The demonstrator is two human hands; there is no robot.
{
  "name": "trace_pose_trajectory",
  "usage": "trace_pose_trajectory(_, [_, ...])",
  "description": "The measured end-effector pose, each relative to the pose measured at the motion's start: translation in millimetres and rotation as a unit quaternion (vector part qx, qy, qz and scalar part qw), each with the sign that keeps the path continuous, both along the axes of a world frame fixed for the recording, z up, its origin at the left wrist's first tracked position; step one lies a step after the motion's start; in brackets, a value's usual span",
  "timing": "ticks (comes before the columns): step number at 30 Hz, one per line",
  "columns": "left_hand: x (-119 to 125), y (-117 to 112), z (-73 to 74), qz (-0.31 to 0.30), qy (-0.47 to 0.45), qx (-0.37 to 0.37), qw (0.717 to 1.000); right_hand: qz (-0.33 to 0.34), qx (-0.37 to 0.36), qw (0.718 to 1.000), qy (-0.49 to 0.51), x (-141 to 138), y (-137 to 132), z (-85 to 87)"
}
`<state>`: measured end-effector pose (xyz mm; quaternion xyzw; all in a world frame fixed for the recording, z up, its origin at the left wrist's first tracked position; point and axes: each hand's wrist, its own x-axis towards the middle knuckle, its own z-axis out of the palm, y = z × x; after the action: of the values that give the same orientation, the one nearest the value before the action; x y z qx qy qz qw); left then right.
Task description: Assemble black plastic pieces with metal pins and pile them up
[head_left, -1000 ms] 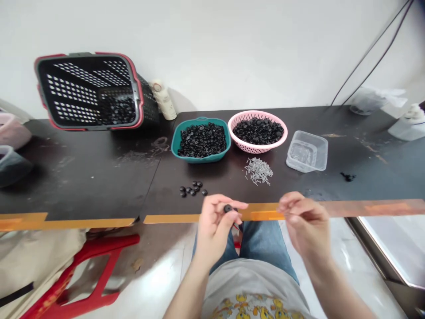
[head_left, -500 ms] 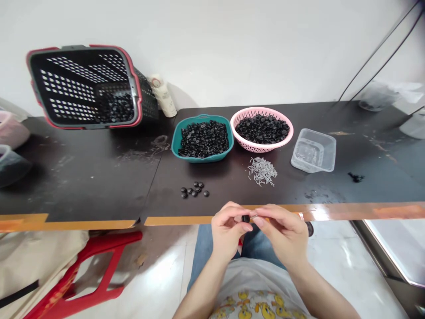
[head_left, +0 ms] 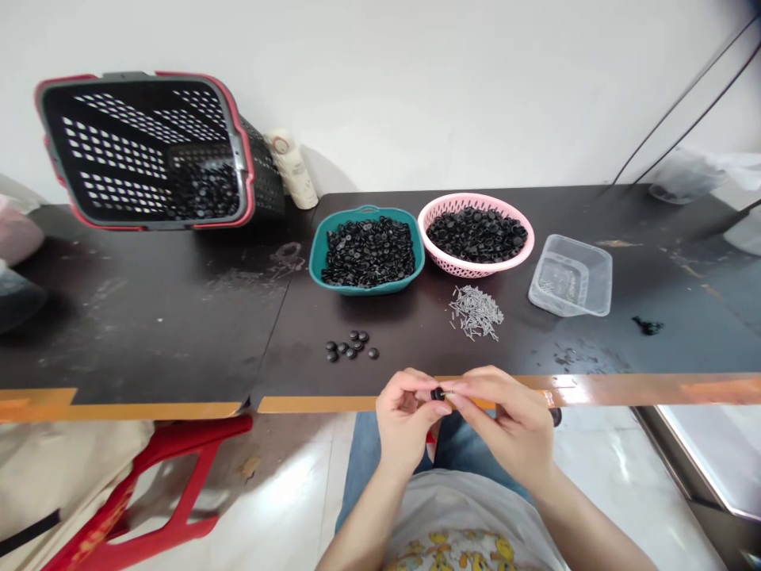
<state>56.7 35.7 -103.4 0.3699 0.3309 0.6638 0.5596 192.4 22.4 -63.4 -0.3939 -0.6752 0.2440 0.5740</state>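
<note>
Just over the table's front edge, my left hand (head_left: 407,416) pinches a small round black plastic cap (head_left: 437,393) between thumb and fingers. My right hand (head_left: 505,412) pinches a thin metal pin (head_left: 449,392), whose tip meets the cap's right side; how deep it sits I cannot tell. Beyond my hands lies a loose pile of silvery pins (head_left: 477,312). To the left of it, several black round pieces (head_left: 350,346) rest on the table. A teal basket (head_left: 317,258) and a pink basket (head_left: 529,246) both hold heaps of small black parts.
A clear plastic tub (head_left: 598,277) with a few pins stands right of the pile. A black crate with a red rim (head_left: 246,178) lies tipped at the back left beside a white bottle (head_left: 294,170). A red stool (head_left: 190,492) stands below left.
My hands stay together at the same spot. The pin now shows more plainly, its tip at the cap. The view has shifted slightly.
</note>
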Motion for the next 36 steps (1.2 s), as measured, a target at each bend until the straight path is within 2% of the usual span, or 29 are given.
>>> trace_pose_trajectory(4, [5, -1, 4.9, -0.004, -0.029, -0.035, 0.999, 0.015, 0.002, 1.000, -0.004, 1, 3, -0.4])
trace_pose_trajectory(6, [8, -3, 7.8, -0.017, -0.067, -0.080, 0.994, 0.012, 0.004, 1.000, -0.007, 1, 5, -3.6])
trace_pose_trajectory(9, [11, -4, 10.9, -0.039, -0.117, -0.166, 0.978, -0.003, 0.005, 0.998, -0.064, 4, 8, -9.6])
trace_pose_trajectory(12, [11, -3, 12.2, -0.057, -0.122, -0.233, 0.963, 0.007, 0.001, 0.993, -0.116, 10, 13, -12.0])
trace_pose_trajectory(14, [11, -1, 12.3, -0.080, -0.112, -0.256, 0.957, 0.029, -0.023, 0.993, -0.111, 15, 18, -9.8])
trace_pose_trajectory(17, [12, 0, 12.2, -0.109, -0.114, -0.272, 0.949, 0.059, -0.120, 0.987, -0.092, 23, 27, -2.7])
trace_pose_trajectory(20, [13, -1, 11.6, -0.121, -0.118, -0.286, 0.943, 0.114, -0.224, 0.964, -0.089, 29, 40, 3.9])
trace_pose_trajectory(23, [12, -2, 9.4, -0.159, -0.102, -0.292, 0.938, 0.196, -0.283, 0.935, -0.083, 33, 49, 7.1])
trace_pose_trajectory(26, [8, -2, 5.9, -0.195, -0.100, -0.294, 0.930, 0.240, -0.278, 0.924, -0.108, 37, 54, 11.1])
trace_pose_trajectory(30, [4, -1, 4.9, -0.195, -0.133, -0.316, 0.919, 0.283, -0.222, 0.916, -0.178, 53, 72, 27.5])
trace_pose_trajectory(32, [2, 0, 6.4, -0.182, -0.154, -0.320, 0.917, 0.224, -0.218, 0.931, -0.189, 69, 99, 39.1])
trace_pose_trajectory(34, [-1, 1, 7.9, -0.170, -0.169, -0.314, 0.919, 0.060, -0.180, 0.956, -0.224, 86, 137, 48.6])
trace_pose_trajectory(35, [-2, 1, 8.3, -0.165, -0.173, -0.309, 0.920, -0.025, -0.155, 0.954, -0.255, 95, 159, 51.5])
trace_pose_trajectory(36, [-3, 2, 8.4, -0.160, -0.176, -0.304, 0.923, -0.077, -0.144, 0.938, -0.305, 101, 180, 52.9])
